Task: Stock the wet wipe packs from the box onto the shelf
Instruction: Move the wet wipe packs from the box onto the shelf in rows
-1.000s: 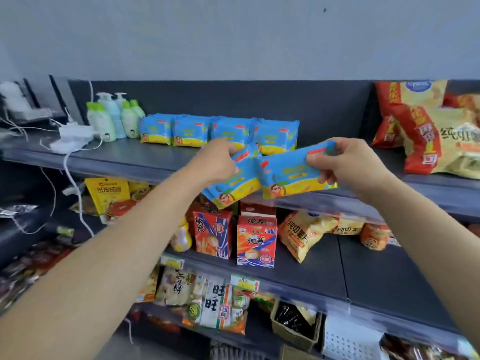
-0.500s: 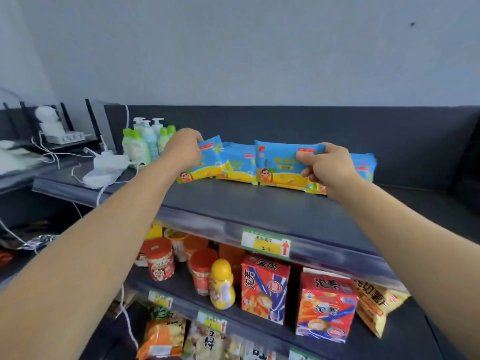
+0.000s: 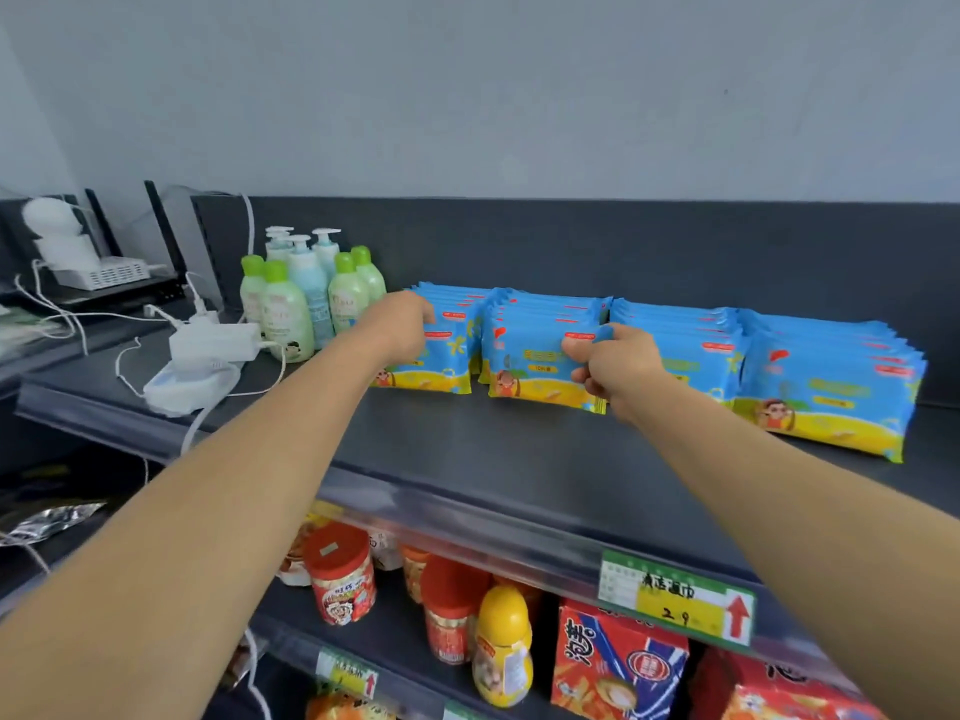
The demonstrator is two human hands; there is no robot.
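Packs of wet wipes, blue and yellow, stand on their long edges in four stacks along the back of the dark top shelf (image 3: 493, 449), and the person has both arms stretched out to them. The left hand (image 3: 402, 324) has its fingers curled over the top of the leftmost front pack (image 3: 447, 361), just beside the green-capped lotion bottles (image 3: 306, 304). The right hand (image 3: 613, 363) pinches the right end of the second front pack (image 3: 535, 366), thumb on its face and fingers tucked behind, with the pack's bottom edge on the shelf. The third stack (image 3: 691, 350) and fourth stack (image 3: 831, 387) stand further right, untouched. A white power strip (image 3: 215, 343) with trailing cables lies at the shelf's left end. On the front rail sits a green-and-yellow price tag (image 3: 675, 600); below it are red-lidded jars (image 3: 340, 574), a yellow-capped bottle (image 3: 503, 646) and red snack boxes (image 3: 618, 662)
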